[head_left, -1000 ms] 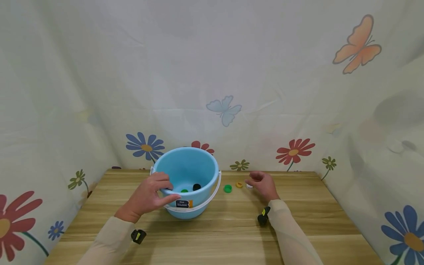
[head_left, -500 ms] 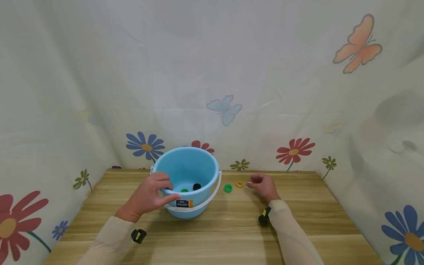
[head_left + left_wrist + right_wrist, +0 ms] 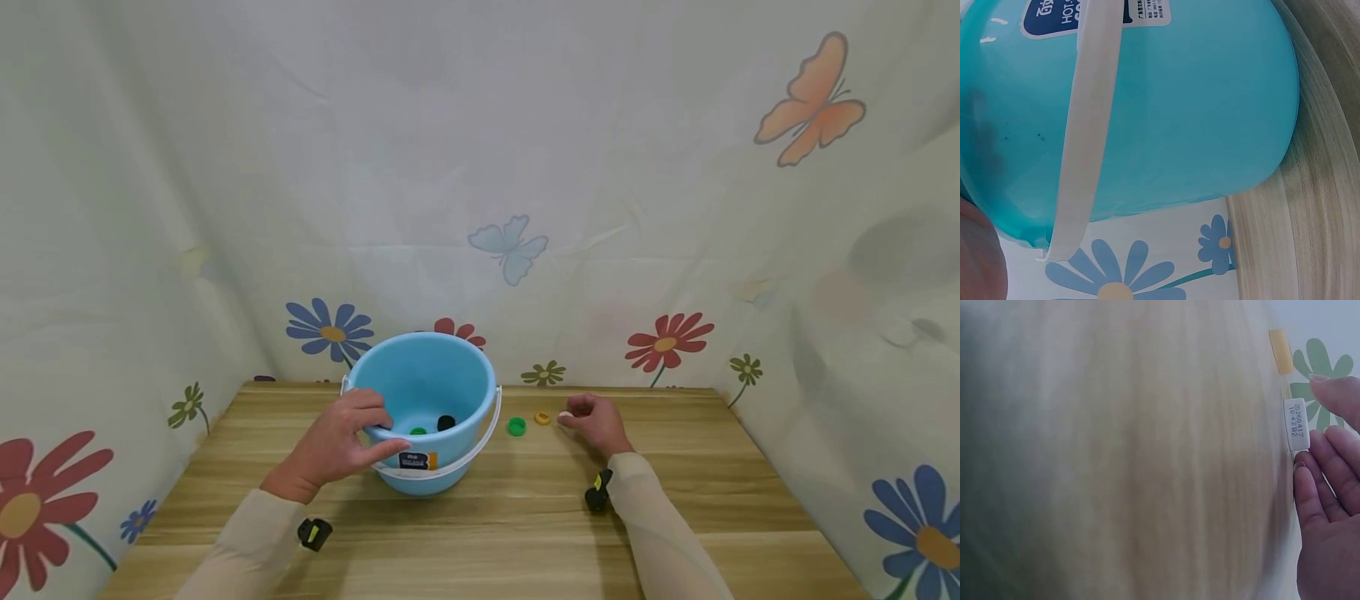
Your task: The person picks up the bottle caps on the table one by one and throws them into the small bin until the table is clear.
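white cap (image 3: 1296, 425) at the table's (image 3: 480, 542) far right, pinched between the thumb and fingers of the right hand (image 3: 597, 425) (digits are printed on its side); just left, a yellow cap (image 3: 542, 420), then a green cap (image 3: 517, 428); farther left, the bucket (image 3: 420, 367), a black cap (image 3: 446, 423) inside, its near left rim gripped by the left hand (image 3: 337, 437); flowered cloth (image 3: 420, 167) behind

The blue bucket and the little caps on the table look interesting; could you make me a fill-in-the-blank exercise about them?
1. The right hand pinches a cap coloured ____.
2. In the head view, the yellow cap sits between that cap and one coloured ____.
3. Inside the bucket, a green item shows beside an item coloured ____.

Missing words: white; green; black.
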`<state>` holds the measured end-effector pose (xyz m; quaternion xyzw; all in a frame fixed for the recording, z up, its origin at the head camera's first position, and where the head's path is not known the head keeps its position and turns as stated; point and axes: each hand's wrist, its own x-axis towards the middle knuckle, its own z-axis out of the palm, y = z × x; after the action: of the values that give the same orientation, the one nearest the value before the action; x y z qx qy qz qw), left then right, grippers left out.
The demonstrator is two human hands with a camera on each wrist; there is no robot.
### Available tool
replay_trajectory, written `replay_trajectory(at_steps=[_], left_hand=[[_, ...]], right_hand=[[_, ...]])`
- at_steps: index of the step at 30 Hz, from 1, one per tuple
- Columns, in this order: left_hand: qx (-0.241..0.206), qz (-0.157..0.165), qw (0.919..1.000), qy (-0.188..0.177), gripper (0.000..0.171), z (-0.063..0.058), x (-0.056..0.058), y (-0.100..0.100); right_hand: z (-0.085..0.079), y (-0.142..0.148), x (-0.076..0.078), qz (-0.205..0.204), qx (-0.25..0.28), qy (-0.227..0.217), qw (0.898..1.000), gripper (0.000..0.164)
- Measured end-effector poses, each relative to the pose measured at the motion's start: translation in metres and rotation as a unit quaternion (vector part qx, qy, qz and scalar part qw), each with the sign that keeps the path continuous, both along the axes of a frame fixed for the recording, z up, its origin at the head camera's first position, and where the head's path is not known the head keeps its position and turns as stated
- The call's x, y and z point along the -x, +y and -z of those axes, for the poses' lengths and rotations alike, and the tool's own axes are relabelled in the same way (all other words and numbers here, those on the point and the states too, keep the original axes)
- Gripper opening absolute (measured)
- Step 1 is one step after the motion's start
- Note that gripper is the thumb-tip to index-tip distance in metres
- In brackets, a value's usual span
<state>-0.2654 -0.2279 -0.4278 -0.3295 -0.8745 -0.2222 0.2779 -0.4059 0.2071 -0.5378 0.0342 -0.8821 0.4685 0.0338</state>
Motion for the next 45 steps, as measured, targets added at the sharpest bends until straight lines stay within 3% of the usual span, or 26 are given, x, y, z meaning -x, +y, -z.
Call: replay_trajectory(at_steps=[14, 25, 38, 45], left_hand=[[0.002, 0.003, 1.0000, 0.001, 0.026, 0.0004, 0.0004, -0.0006], [-0.002, 0.009, 0.9999, 0.008, 0.027, 0.0001, 0.0005, -0.0010], [-0.004, 0.008, 0.9999, 0.008, 0.026, 0.0004, 0.0005, -0.0007], [-0.003, 0.009, 0.9999, 0.009, 0.026, 0.0016, 0.0021, -0.0010]], right_hand=[[0.0025, 0.0006, -0.0007, -0.015, -0.027, 0.016, 0.999, 0.033], [0.0048, -0.0014, 0.0020, -0.010, -0.042, 0.006, 0.999, 0.032], [0.0095, 0.0004, 0.0047, -0.021, -0.042, 0.031, 0.998, 0.029], [0.0095, 0.0018, 0.0060, -0.022, -0.040, 0.025, 0.999, 0.027]])
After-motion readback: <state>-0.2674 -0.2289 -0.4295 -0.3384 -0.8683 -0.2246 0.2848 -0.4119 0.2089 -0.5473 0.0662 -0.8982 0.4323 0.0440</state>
